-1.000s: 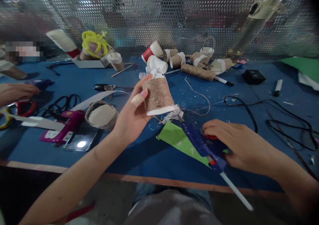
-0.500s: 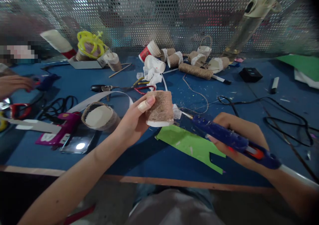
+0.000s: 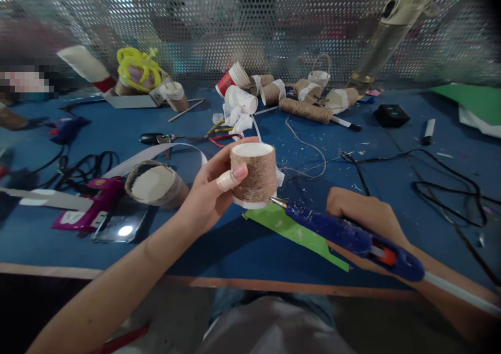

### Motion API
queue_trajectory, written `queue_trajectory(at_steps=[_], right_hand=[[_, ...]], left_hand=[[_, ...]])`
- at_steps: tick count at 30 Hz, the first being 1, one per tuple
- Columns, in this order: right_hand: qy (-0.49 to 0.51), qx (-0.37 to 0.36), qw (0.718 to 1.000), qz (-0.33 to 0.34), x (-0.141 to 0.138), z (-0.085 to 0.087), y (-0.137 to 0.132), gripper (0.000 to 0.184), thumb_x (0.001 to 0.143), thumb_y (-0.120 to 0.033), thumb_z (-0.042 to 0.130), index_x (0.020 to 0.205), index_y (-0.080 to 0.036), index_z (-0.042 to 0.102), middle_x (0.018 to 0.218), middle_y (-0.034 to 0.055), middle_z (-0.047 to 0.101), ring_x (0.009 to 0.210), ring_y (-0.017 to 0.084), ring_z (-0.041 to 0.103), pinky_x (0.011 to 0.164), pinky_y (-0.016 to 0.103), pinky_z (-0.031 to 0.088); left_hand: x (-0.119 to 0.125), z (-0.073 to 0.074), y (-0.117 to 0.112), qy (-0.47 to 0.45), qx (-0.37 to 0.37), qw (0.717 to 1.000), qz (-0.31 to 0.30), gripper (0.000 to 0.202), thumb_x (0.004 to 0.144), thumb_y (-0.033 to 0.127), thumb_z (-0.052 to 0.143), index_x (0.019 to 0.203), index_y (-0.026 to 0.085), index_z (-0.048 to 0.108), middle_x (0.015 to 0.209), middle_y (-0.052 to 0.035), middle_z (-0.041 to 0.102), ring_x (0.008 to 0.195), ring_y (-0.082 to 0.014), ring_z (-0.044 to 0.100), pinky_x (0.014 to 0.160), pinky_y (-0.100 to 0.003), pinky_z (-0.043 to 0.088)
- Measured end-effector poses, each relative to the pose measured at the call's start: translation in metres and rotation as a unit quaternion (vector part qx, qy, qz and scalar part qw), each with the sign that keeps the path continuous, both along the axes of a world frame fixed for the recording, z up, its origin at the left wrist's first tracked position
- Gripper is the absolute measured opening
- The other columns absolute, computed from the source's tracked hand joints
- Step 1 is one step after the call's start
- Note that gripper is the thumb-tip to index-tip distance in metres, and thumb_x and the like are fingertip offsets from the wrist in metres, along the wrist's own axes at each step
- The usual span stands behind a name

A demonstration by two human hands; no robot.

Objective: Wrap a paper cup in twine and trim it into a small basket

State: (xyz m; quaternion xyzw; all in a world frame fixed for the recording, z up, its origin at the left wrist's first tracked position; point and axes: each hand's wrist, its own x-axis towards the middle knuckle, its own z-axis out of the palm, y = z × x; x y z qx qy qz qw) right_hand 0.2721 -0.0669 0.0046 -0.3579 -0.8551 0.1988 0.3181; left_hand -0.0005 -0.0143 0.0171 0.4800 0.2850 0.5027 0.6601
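My left hand (image 3: pixel 213 189) grips a paper cup wrapped in brown twine (image 3: pixel 253 173), held above the blue table with its white base facing up. A plaster covers the thumb. My right hand (image 3: pixel 362 218) is closed around a blue glue gun (image 3: pixel 352 237). The gun's metal tip touches the lower white rim of the cup. A white glue stick pokes out of the gun's back end toward the lower right. A green paper cut-out (image 3: pixel 297 231) lies on the table right under the cup and the gun.
A twine-wrapped ring with a white inside (image 3: pixel 154 183) and a pink glue gun (image 3: pixel 92 202) lie left. Scissors (image 3: pixel 188 138), loose cups (image 3: pixel 242 99) and a twine spool (image 3: pixel 305 110) sit farther back. Black cables (image 3: pixel 430 181) run right. A perforated metal screen (image 3: pixel 250 25) closes the far side.
My right hand picked the blue glue gun up off the table and brought its tip to the cup's rim. My left hand lowered the cup and tilted its base toward me.
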Motion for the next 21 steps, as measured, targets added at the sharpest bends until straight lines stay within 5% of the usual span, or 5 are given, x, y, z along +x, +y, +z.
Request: queue_trajectory(at_steps=[7,15,21], right_hand=[[-0.019,0.041,0.999,0.022,-0.0011,-0.0035,0.0007,0.019,0.089,-0.016,0.050,0.083,-0.024,0.034,0.076,-0.0040,0.039,0.061,0.010,0.037,0.053,0.024,0.026],[-0.054,0.061,0.997,-0.005,-0.0015,0.0038,-0.0029,0.027,0.096,-0.001,0.040,0.082,-0.023,0.036,0.076,-0.0045,0.040,0.062,0.009,0.038,0.055,0.023,0.028],[-0.060,0.086,0.994,-0.026,-0.0017,0.0020,-0.0046,0.023,0.097,-0.009,0.041,0.081,-0.023,0.034,0.075,-0.0041,0.039,0.059,0.009,0.037,0.053,0.024,0.026]], left_hand=[[0.0035,-0.0008,-0.0028,0.023,0.046,0.998,0.023,0.048,0.084,0.037,0.079,0.129,0.026,0.067,0.132,-0.0085,0.068,0.128,-0.0322,0.060,0.109,-0.045,0.048],[-0.0004,0.0000,-0.0026,0.055,0.106,0.992,0.041,0.056,0.078,0.041,0.083,0.129,0.025,0.068,0.128,-0.0083,0.069,0.127,-0.0346,0.059,0.111,-0.048,0.046],[-0.0010,0.0022,-0.0029,0.048,0.087,0.995,0.033,0.054,0.079,0.042,0.082,0.130,0.028,0.068,0.131,-0.0060,0.068,0.132,-0.0344,0.057,0.115,-0.048,0.043]])
